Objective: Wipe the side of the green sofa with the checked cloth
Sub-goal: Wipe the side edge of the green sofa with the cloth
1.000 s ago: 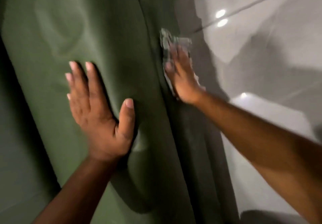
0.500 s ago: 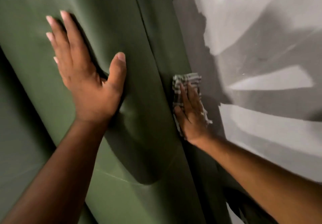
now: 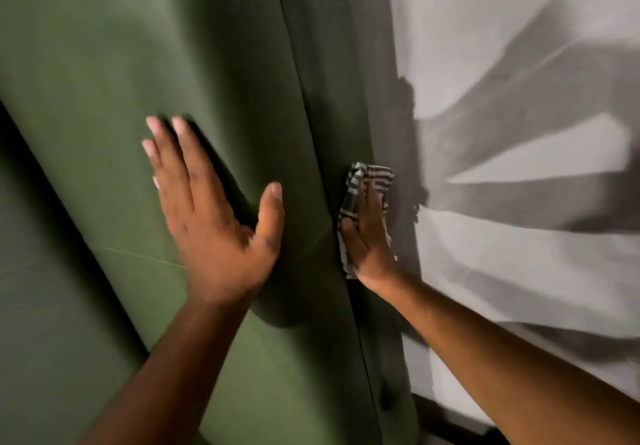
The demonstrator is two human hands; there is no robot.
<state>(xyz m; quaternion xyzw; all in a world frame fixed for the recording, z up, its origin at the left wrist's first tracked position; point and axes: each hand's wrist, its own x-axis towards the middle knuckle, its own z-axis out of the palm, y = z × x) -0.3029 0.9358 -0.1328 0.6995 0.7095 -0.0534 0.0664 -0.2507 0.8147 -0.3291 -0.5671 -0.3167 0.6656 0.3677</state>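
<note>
The green sofa (image 3: 138, 63) fills the left and middle of the head view, its arm top facing me and a seam running down to its darker side panel (image 3: 332, 98). My left hand (image 3: 214, 222) lies flat on the arm top, fingers spread, thumb out toward the seam. My right hand (image 3: 367, 236) presses the checked cloth (image 3: 370, 176) flat against the side panel just right of the seam. The cloth's striped upper edge shows above my fingers, and a strip shows beside my thumb; the rest is under my palm.
A glossy pale tiled floor (image 3: 519, 254) with dark shadows lies to the right of the sofa side. A dark gap (image 3: 41, 202) runs along the left between the arm and the seat area.
My right hand has slid the cloth down the side panel from its higher spot a second ago. My left hand stays flat on the arm top while the view shifts.
</note>
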